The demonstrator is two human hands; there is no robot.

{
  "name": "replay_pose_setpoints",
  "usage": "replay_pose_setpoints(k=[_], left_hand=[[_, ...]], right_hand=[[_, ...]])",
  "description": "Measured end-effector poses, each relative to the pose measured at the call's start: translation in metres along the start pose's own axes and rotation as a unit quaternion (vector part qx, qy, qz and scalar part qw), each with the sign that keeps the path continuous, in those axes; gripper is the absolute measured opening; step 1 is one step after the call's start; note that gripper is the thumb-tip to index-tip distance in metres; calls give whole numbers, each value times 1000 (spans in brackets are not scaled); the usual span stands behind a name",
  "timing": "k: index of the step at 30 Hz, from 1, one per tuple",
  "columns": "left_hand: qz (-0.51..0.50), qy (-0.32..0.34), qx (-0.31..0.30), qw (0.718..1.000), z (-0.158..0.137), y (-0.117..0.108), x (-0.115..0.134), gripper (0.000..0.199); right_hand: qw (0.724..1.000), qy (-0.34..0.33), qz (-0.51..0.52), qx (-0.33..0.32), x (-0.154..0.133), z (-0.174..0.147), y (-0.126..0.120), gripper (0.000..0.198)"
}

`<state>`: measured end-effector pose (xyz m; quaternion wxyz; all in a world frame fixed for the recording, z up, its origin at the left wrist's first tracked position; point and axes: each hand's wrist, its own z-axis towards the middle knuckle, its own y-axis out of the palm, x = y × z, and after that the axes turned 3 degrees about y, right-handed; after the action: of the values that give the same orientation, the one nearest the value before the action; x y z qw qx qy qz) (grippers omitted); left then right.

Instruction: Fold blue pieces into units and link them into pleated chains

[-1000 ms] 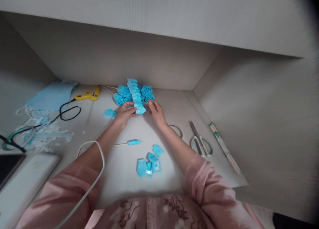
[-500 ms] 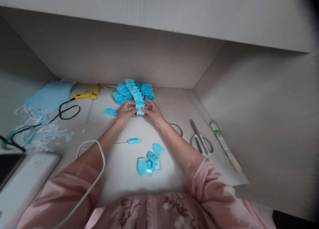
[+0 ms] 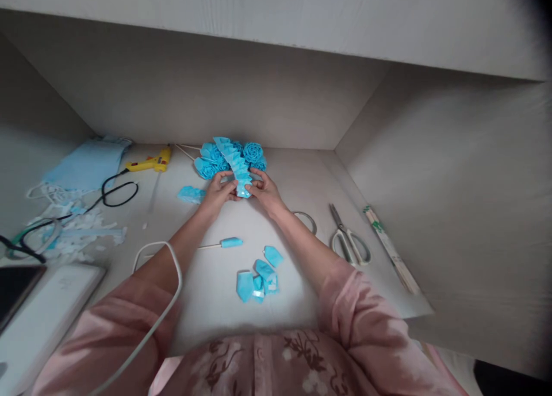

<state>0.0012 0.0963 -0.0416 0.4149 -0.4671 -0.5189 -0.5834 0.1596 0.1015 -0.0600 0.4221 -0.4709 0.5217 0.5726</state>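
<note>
A pleated blue strip (image 3: 235, 159) stands raised between my hands, its lower end pinched by the fingers. My left hand (image 3: 221, 190) is closed on the strip's left side near the bottom. On the right side my right hand (image 3: 264, 191) grips the same end between thumb and fingers. Directly behind the strip lie several blue fabric roses (image 3: 253, 152) on thin sticks, partly hidden by it. Left of my left hand rests a small blue pleated piece (image 3: 191, 194). Nearer to me are a stick with a blue wrapped tip (image 3: 232, 242) and several cut blue petals (image 3: 245, 285).
At the left lie a yellow glue gun (image 3: 149, 161), blue face masks (image 3: 86, 165) and white scraps (image 3: 88, 229). A white cable (image 3: 179, 275) loops over my left arm. On the right are a roll of tape (image 3: 307, 220), scissors (image 3: 345, 235) and a stick pack (image 3: 390, 249).
The view has shifted very slightly. Both hands keep the pleated strip at nearly the same spot, with only a small movement of the left fingers.
</note>
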Motion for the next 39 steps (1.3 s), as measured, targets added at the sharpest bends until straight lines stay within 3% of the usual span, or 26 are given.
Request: replay_pose_setpoints(k=[8,17,20,23,26,28,30,32,35,39], left_hand=[[14,28,-15,999,4,-2,-7,48],[45,41,-29,998,5,-5,-10,49],[101,65,-17,993,5,-6,-12,44],[256,174,64,949,5,-9,0,32],[402,296,150,853,10,-12,29,31],[472,334,161,800,21,-15,50,34],[518,345,133,771,38,-20,67,40],[547,340,86,760,57,-26,77,39],[553,302,22,776,82,-33,86,19],[539,256,15,802,100,-29,106,14]], right_hand=[[999,26,10,21,-1,0,-1,67],[1000,7,-16,-15,0,0,-1,71],[1000,-2,1,-23,0,0,-1,71],[999,-2,17,-30,-1,0,-1,75],[999,2,21,-37,-2,0,-1,77],[999,0,17,-36,-2,0,-1,76],[999,0,12,-33,-2,0,-1,76],[999,1,10,-34,-2,0,-1,75],[999,-8,11,-42,-1,0,-2,72],[999,-15,-10,-47,3,2,-2,66]])
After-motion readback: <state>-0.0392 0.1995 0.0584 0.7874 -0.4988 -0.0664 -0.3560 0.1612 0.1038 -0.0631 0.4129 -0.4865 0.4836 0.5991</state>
